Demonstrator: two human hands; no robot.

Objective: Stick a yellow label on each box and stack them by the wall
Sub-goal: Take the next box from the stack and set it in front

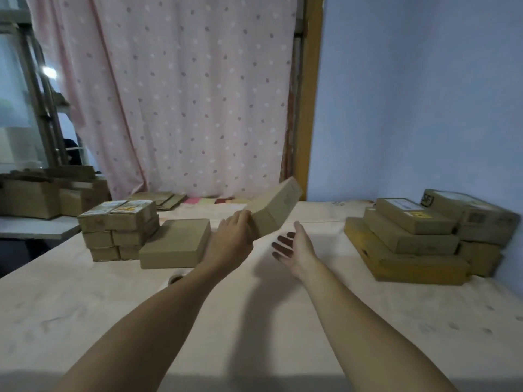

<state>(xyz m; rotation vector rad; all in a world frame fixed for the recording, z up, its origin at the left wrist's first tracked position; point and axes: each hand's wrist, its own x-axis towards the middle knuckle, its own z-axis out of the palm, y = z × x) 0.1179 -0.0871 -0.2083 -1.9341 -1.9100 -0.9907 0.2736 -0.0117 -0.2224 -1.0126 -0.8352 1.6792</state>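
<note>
My left hand [235, 236] grips the near end of a plain brown cardboard box [276, 209], held tilted above the table with its far end raised. My right hand [291, 246] is open just below and to the right of the box, palm up, fingers spread, not touching it. A flat brown box [175, 243] lies on the table left of my left hand. By the blue wall at the right stands a stack of boxes [407, 236]; the top one bears a small yellow label [416, 214].
A block of several small boxes [119, 230] stands at the left. A roll of tape [176, 279] peeks out beside my left forearm. Flattened cardboard [158, 199] lies near the pink curtain. More cartons [42, 196] sit on a side table at the far left.
</note>
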